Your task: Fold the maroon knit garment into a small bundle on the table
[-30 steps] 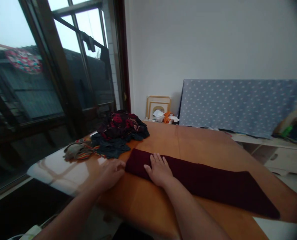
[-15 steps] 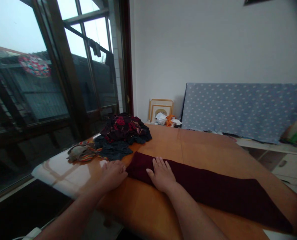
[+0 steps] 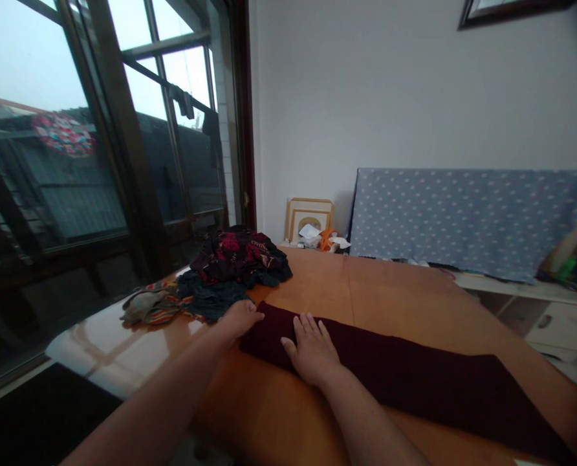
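The wooden table point(image 3: 390, 288) is giving a flat bed; the maroon cloth point(image 3: 409, 372) is lying lengthwise along its near side; the clothes pile point(image 3: 240, 259) is sitting near its left end; the right hand point(image 3: 314, 353) is resting open, palm down on the cloth, gripping nothing; the left hand point(image 3: 242, 317) is touching the far left corner, fingers curled, grip unclear; pressing evenly while squaring that corner should be preventing creases.
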